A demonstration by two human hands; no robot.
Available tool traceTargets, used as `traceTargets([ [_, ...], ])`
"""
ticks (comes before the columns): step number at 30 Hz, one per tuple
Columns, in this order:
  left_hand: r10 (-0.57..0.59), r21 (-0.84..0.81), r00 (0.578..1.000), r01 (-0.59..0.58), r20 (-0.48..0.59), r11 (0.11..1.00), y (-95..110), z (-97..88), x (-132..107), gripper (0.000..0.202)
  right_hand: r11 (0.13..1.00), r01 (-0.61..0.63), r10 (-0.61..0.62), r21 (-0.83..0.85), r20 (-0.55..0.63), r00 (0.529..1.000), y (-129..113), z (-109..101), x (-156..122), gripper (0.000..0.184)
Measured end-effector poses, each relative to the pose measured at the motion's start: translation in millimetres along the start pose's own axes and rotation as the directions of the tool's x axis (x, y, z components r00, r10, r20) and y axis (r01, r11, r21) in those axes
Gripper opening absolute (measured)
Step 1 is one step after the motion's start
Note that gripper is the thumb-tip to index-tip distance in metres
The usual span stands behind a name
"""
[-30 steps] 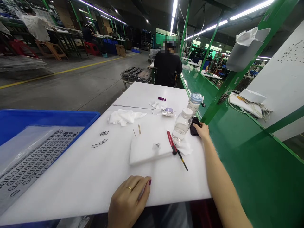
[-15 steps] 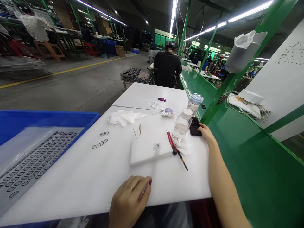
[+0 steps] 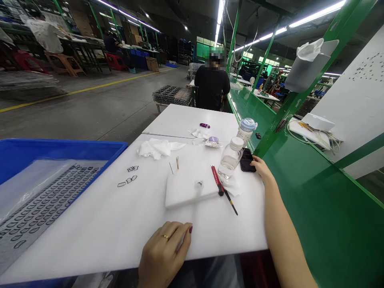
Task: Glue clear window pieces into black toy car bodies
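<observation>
My left hand rests at the near edge of the white table, fingers curled under, a ring on one finger, nothing visible in it. Reaching to the table's right edge, my right hand has its fingertips against the right side of a black phone lying flat. A clear water bottle with a white cap stands just left of the phone. Nearer to me lies a white foam pad with a small clear piece on it, and a red pen and a thin black brush beside it.
A blue tray at the left holds a grey sheet of several oval parts. Small frame pieces, tweezers, a white cloth and a blue-lidded bottle lie farther off. A person in black sits ahead; a green bench runs along the right.
My right hand has slid off the top of the phone to its right edge. My left hand has stayed in place.
</observation>
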State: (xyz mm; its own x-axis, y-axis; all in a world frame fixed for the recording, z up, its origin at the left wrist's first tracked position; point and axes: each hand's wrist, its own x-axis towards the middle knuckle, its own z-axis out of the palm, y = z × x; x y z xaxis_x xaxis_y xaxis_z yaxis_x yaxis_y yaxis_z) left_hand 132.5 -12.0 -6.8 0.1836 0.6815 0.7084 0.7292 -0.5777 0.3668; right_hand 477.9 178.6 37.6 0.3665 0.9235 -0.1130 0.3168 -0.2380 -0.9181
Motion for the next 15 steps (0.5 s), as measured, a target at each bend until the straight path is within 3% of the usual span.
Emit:
traceTargets([
  [8,0.005,0.008,1.000,-0.005,-0.007,1.000,0.2,0.2,-0.9,0.011,1.000,-0.004,0.004,-0.031,-0.018,1.000,-2.7,0.5,-2.9,0.051],
  [15,-0.001,0.003,1.000,0.001,-0.008,1.000,0.3,0.5,-0.5,0.011,0.993,-0.007,-0.003,-0.118,-0.081,0.997,1.2,6.9,6.0,0.029],
])
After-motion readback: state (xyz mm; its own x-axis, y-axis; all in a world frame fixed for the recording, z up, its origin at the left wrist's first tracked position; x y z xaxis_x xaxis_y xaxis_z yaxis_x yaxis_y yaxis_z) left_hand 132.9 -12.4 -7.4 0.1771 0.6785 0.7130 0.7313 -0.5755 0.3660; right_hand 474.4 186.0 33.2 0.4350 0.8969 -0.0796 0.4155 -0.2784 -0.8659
